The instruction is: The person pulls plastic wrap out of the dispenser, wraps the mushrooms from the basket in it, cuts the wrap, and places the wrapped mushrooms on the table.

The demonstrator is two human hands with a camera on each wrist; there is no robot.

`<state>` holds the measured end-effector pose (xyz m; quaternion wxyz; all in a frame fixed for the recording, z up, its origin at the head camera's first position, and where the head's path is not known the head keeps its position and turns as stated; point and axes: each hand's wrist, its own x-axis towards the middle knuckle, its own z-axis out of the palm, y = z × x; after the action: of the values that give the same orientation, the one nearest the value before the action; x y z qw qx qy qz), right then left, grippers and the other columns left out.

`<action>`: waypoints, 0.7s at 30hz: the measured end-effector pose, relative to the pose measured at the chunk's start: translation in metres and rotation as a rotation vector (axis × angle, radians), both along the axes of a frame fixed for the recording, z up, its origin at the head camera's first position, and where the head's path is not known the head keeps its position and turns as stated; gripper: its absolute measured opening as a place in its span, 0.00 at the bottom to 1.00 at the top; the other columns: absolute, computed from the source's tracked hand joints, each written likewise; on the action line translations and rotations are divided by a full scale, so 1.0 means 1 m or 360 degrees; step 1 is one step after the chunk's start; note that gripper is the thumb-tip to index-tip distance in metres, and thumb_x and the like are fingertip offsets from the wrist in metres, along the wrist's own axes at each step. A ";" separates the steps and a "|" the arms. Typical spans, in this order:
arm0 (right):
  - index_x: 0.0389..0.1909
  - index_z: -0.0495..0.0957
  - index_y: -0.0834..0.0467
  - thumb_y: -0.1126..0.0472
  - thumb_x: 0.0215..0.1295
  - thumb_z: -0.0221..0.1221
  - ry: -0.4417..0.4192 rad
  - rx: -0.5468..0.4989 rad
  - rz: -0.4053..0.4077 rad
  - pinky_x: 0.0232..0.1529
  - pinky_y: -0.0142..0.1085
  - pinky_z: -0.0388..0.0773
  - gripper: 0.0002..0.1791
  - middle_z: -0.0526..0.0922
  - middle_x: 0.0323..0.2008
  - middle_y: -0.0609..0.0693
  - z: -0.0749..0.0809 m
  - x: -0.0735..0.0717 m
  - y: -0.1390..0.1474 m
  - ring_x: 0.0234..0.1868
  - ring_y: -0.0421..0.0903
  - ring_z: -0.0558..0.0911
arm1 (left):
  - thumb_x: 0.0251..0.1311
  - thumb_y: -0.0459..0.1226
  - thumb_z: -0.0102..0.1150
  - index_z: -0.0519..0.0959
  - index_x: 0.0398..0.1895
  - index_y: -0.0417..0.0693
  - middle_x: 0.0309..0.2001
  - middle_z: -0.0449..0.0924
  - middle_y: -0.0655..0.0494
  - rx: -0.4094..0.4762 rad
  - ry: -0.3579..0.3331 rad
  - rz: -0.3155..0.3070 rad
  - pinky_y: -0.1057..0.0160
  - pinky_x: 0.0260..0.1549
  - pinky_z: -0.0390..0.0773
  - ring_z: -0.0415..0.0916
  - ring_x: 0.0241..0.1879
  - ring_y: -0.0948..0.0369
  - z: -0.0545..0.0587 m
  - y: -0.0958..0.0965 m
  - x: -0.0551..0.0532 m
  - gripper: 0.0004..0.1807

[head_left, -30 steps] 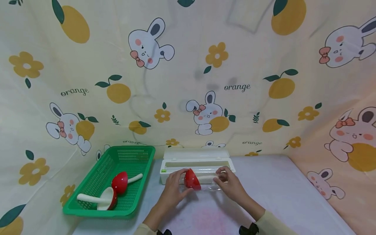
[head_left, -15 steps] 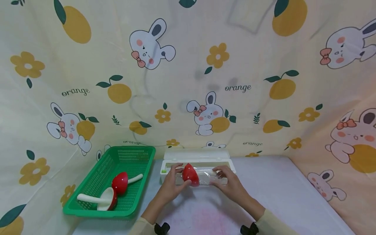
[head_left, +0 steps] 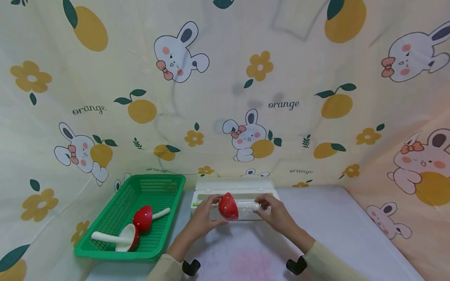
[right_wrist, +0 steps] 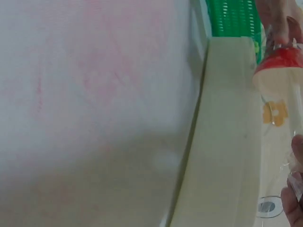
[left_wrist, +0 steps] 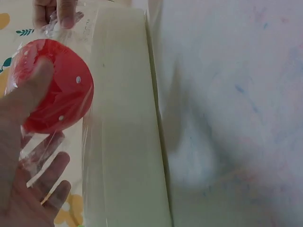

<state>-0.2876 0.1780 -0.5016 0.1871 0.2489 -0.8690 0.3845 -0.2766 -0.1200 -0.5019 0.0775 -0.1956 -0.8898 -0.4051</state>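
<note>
A toy mushroom point(head_left: 228, 207) with a white-dotted red cap lies sideways over the front of a white cling film box, wrapped in clear plastic film point(head_left: 247, 205). My left hand point(head_left: 204, 218) holds it at the cap; in the left wrist view the thumb presses the cap point(left_wrist: 71, 90) and the other fingers spread behind it with film across them. At the stem's end my right hand point(head_left: 275, 212) pinches the film-covered stem. The right wrist view shows the cap's pale underside point(right_wrist: 279, 78) and part of the stem through the film.
The long white box point(head_left: 228, 191) stands with its lid raised against the patterned backdrop. On the left, a green basket point(head_left: 158, 179) holds two more toy mushrooms point(head_left: 142, 218). The table point(head_left: 316, 218) has a whitish cover with pink smudges.
The toy mushroom has risen slightly, from low before the box to over its front. Film that stretched loosely between the hands now hugs the stem, and the right hand grips its end.
</note>
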 end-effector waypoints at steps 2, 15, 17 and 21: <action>0.50 0.83 0.54 0.70 0.56 0.80 0.0016 0.0013 -0.0018 0.44 0.36 0.85 0.23 0.84 0.41 0.41 0.002 -0.001 0.001 0.40 0.40 0.81 | 0.57 0.44 0.83 0.68 0.76 0.57 0.68 0.78 0.53 -0.0035 0.0000 0.0038 0.40 0.61 0.81 0.74 0.68 0.50 0.002 0.001 0.000 0.45; 0.54 0.86 0.54 0.62 0.61 0.78 0.0019 0.0029 -0.0018 0.51 0.52 0.88 0.20 0.91 0.44 0.45 0.031 -0.003 0.008 0.45 0.45 0.87 | 0.58 0.48 0.82 0.71 0.75 0.59 0.64 0.83 0.54 -0.0030 0.0093 0.0076 0.36 0.61 0.80 0.78 0.65 0.51 0.030 0.004 -0.004 0.43; 0.54 0.86 0.54 0.62 0.61 0.78 0.0046 0.0030 -0.0025 0.51 0.52 0.88 0.21 0.91 0.45 0.45 0.036 -0.004 0.009 0.46 0.45 0.87 | 0.58 0.48 0.82 0.71 0.75 0.58 0.64 0.83 0.54 -0.0027 0.0117 0.0070 0.37 0.61 0.80 0.78 0.64 0.51 0.035 0.005 -0.006 0.43; 0.54 0.87 0.52 0.63 0.61 0.79 0.0082 0.0029 -0.0048 0.52 0.54 0.87 0.21 0.90 0.46 0.44 0.045 -0.005 0.010 0.46 0.45 0.87 | 0.57 0.46 0.83 0.71 0.75 0.57 0.65 0.83 0.54 -0.0019 0.0147 0.0058 0.39 0.59 0.82 0.79 0.64 0.51 0.044 0.006 -0.010 0.43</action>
<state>-0.2927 0.1883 -0.4561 0.2130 0.2473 -0.8711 0.3671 -0.2864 -0.1138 -0.4575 0.1246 -0.1982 -0.8910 -0.3890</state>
